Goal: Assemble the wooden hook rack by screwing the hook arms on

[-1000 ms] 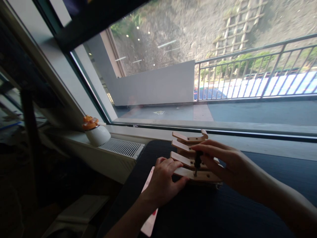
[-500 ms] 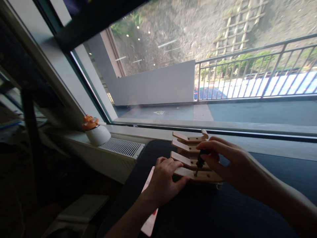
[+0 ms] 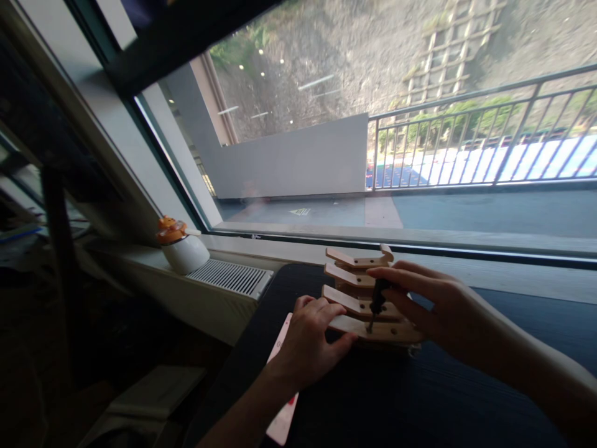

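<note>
A small wooden rack [image 3: 347, 292] with several bent slats lies on the dark table. My left hand [image 3: 313, 339] is closed on the left end of its nearest slat [image 3: 396, 334], thumb in front and fingers behind. In my right hand [image 3: 420, 295] is a short black screwdriver [image 3: 379, 297], pinched by the handle and tilted slightly. Its metal tip meets the nearest slat at the left hole or screw; which of these cannot be made out. Another dark hole shows farther right on that slat.
Partly under my left wrist lies a pink-white flat item [image 3: 282, 420]. A white bottle with an orange lid [image 3: 184, 249] stands on the ledge beside a vent grille [image 3: 233, 278]. Beyond the black table [image 3: 373, 398] runs a window sill, with a railing [image 3: 466, 143] outside the glass.
The fingers of my right hand have shifted slightly around the screwdriver handle, the index finger reaching farther left. My left hand and the rack stay in place.
</note>
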The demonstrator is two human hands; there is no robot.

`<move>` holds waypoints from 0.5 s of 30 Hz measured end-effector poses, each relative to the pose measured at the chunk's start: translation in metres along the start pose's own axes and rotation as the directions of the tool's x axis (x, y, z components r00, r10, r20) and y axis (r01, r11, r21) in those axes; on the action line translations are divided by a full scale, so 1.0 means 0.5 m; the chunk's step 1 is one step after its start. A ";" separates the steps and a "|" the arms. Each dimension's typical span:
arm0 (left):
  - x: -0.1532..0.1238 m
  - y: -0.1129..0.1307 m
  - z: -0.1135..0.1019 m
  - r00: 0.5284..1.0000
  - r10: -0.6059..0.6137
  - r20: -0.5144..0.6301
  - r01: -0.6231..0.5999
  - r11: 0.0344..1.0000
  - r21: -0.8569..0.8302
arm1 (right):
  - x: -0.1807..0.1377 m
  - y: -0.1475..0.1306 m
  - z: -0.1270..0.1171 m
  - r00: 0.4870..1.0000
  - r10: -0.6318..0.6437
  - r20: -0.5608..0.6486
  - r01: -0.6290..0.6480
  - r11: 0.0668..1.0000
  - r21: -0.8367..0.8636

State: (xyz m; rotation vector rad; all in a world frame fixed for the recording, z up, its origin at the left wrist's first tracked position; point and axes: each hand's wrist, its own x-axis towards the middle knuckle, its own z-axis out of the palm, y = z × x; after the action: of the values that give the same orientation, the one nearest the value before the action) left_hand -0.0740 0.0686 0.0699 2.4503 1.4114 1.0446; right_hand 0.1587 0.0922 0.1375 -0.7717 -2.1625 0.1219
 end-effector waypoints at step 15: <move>0.001 0.002 -0.002 1.000 0.005 0.015 -0.005 1.000 0.014 | -0.001 -0.024 0.019 0.990 0.143 0.004 -0.142 0.983 0.117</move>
State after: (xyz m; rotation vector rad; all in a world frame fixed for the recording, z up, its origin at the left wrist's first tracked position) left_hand -0.0739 0.0683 0.0714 2.4674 1.4132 1.0182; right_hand 0.1460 0.0839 0.1350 -0.8569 -2.0744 0.3184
